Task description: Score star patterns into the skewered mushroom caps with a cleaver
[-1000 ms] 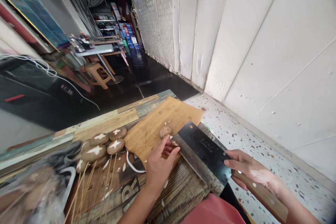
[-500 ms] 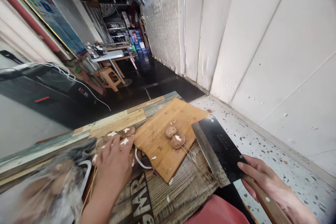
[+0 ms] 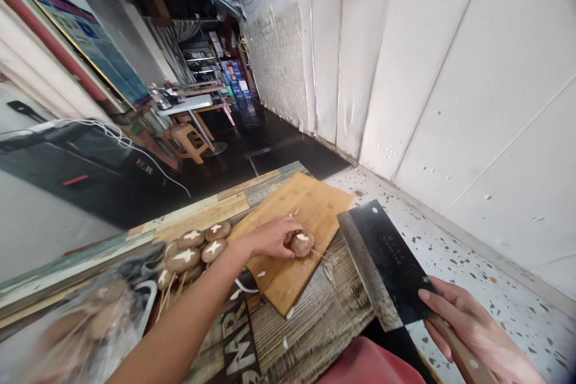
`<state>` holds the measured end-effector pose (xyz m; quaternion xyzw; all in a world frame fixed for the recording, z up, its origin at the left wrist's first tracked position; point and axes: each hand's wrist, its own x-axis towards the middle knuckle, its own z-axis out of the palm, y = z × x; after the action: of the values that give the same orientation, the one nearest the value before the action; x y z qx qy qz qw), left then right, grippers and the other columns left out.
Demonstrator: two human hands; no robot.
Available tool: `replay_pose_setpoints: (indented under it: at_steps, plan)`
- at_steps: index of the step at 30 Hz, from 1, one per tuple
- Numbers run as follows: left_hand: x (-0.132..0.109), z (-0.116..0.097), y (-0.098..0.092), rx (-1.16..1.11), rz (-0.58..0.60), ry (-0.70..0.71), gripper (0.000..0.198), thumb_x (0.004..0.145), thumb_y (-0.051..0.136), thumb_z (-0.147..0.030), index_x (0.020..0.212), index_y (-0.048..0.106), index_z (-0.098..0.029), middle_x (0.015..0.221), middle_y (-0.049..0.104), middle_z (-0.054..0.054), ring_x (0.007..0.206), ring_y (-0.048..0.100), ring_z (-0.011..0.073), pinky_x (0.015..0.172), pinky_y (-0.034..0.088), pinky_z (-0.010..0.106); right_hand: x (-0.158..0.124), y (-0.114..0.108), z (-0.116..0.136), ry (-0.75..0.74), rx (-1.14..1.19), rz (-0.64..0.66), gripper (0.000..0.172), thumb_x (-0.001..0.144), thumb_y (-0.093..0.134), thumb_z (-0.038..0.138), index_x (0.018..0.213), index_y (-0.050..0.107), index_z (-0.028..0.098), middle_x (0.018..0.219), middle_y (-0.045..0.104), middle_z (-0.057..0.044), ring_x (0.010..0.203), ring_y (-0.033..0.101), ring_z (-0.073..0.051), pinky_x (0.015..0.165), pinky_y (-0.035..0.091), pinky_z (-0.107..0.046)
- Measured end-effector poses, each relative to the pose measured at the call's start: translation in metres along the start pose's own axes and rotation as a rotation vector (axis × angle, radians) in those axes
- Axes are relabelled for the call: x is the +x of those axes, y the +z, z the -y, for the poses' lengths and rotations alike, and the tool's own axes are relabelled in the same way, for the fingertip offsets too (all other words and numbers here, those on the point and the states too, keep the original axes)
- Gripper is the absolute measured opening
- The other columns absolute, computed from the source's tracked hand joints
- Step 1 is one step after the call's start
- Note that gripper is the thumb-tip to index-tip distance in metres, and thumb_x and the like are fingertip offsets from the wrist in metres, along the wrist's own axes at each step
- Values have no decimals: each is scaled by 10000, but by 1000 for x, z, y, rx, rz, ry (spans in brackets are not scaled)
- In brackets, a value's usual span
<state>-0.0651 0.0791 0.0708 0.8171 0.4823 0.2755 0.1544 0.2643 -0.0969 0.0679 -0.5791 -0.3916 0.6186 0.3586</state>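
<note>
My left hand (image 3: pixel 279 237) reaches over the wooden cutting board (image 3: pixel 310 199), its fingers curled around a brown shiitake mushroom (image 3: pixel 302 243) with a pale cut on its cap. Thin skewers stick out from this mushroom toward the right. A second mushroom beside it is mostly covered by my hand. In my right hand (image 3: pixel 468 318) is a cleaver (image 3: pixel 387 264), gripped by its wooden handle, with the dark blade held off to the right of the board. Several skewered mushrooms (image 3: pixel 184 259) with white star cuts sit in a cluster left of the board.
At the lower left, a clear plastic bag (image 3: pixel 90 330) holds more mushrooms. Pale trimmings lie on the board and the wood-patterned table (image 3: pixel 315 312). A white wall (image 3: pixel 450 102) rises at the right. A stool (image 3: pixel 191 141) and a small table (image 3: pixel 186 105) stand farther back.
My left hand has moved right, from the star-cut mushrooms onto the mushrooms on the board. The cleaver stays in my right hand and has shifted slightly right and down.
</note>
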Motion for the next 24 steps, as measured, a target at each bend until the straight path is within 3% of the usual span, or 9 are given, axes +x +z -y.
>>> replay_pose_setpoints:
  at_steps: [3,4,9,14,24]
  plan:
    - [-20,-3,2,45,219,28,320,559,727,-338,868,722,-257,893,694,31,816,647,211,757,517,288,0,3,-1,-29,-43,-20,388,864,535,564,701,427,229,358,481,54,324,336,-79,372,226,-224]
    - [-30,-4,6,80,226,-8,333,625,694,-348,940,710,-242,938,683,51,852,638,223,786,508,314,1,5,-1,-40,-63,-16,393,869,521,570,699,422,230,360,484,52,322,337,-80,374,235,-228]
    - [-77,-8,38,114,-31,-192,467,737,677,-396,1160,613,-209,1124,634,103,1063,568,274,954,440,439,18,25,5,-45,-154,116,345,884,511,535,766,460,215,374,508,64,315,408,-93,380,269,-216]
    - [-88,0,60,-6,-240,-281,365,779,668,-377,1109,660,-221,1108,650,75,1052,588,242,965,456,425,34,39,13,-68,-233,250,288,893,527,450,753,466,205,374,526,68,319,433,-87,376,279,-191]
    - [-90,4,69,-30,-295,-233,348,801,653,-360,1125,675,-234,1121,650,80,1042,586,241,941,460,438,40,38,7,-22,-276,277,281,881,536,441,747,423,222,359,512,82,295,404,-78,352,267,-179]
